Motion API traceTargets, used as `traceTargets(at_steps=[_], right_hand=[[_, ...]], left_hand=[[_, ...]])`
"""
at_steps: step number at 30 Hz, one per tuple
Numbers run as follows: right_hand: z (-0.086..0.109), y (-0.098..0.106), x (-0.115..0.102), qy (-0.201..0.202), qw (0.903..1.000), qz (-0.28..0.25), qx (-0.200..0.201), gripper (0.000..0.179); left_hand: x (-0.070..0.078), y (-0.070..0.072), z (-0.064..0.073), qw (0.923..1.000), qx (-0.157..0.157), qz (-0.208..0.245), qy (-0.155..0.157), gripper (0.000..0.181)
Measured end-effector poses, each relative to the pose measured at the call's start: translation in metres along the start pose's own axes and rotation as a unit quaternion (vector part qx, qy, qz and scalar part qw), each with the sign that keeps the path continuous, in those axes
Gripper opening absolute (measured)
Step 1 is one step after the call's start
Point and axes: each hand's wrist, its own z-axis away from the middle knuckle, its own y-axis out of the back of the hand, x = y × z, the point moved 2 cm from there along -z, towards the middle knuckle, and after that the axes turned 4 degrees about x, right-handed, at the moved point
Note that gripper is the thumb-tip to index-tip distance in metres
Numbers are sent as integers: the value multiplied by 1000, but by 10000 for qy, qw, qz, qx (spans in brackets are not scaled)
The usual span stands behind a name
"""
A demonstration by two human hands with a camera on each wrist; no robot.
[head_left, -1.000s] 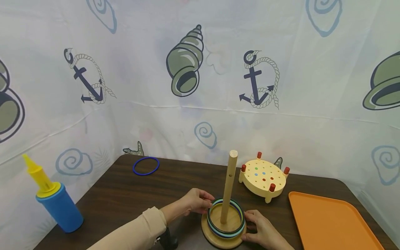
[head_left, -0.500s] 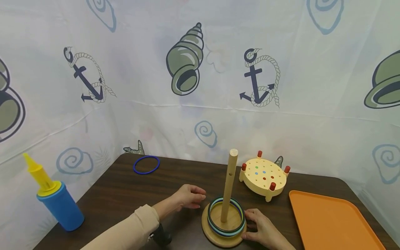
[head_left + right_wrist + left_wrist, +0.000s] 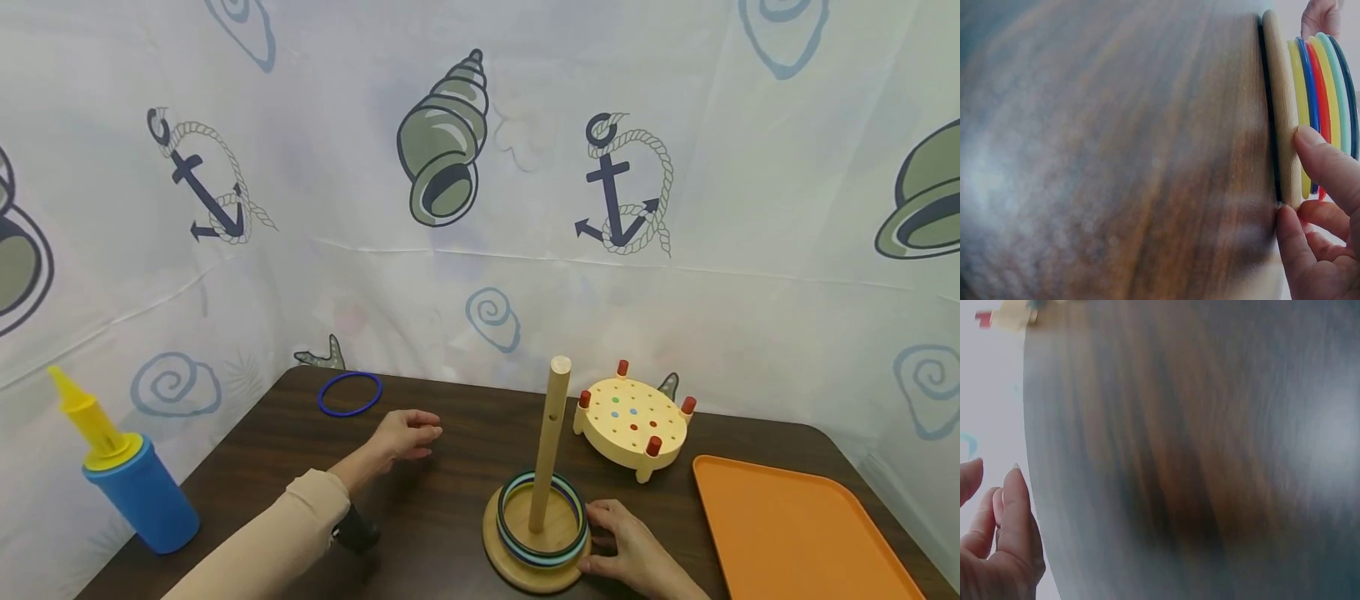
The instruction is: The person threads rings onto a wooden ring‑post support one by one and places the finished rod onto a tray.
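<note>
My left hand (image 3: pixel 405 435) is over the left middle of the table, fingers loosely bent and holding nothing. It also shows at the lower left of the left wrist view, where the fingers (image 3: pixel 1016 512) are apart from anything. Beyond it lies a blue ring (image 3: pixel 322 406) near the back edge. With thumb and fingers, my right hand (image 3: pixel 637 546) grips the edge of a ring-toss stand's round wooden base (image 3: pixel 1283 106). Several coloured rings (image 3: pixel 1325 81) are stacked around its upright wooden post (image 3: pixel 551 442); the top one is dark.
A pale yellow round pegboard (image 3: pixel 633 421) with red-tipped legs stands behind the post. An orange tray (image 3: pixel 806 533) lies at the right. The blue hand pump (image 3: pixel 142 500) with a yellow top is at the left edge. Patterned cloth (image 3: pixel 540 317) hangs behind the table.
My left hand has left the side of the ring stack and moved left and back toward the blue ring. The right hand stays at the stand's base.
</note>
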Motion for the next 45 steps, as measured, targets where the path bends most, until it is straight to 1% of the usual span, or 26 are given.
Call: traceTargets(at_steps=[6, 13, 18, 23, 28, 34, 41, 45], right_hand=[[0, 0, -1, -11, 10000, 27, 11, 68], [0, 0, 0, 52, 10000, 12, -12, 68], [0, 1, -1, -16, 10000, 33, 3, 69], [0, 2, -1, 20, 9999, 144, 22, 69], [0, 2, 0, -2, 9999, 105, 0, 70], [-1, 1, 0, 54, 9998, 182, 43, 69], [-1, 1, 1, 65, 9997, 218, 53, 67], [0, 1, 1, 199, 9993, 310, 60, 67]], left_hand=[[-5, 33, -16, 9991, 411, 42, -26, 38], [-11, 72, -26, 9955, 943, -76, -68, 42], [-16, 94, -32, 9916, 1291, 117, -12, 45], [-21, 108, -37, 9865, 1629, 158, 24, 45], [-27, 122, -40, 9807, 1955, 8, -15, 44], [-33, 136, -44, 9751, 2201, -265, -54, 47], [-36, 146, -45, 9663, 2532, -457, -80, 47], [-37, 149, -46, 9619, 2607, -821, 9, 48]])
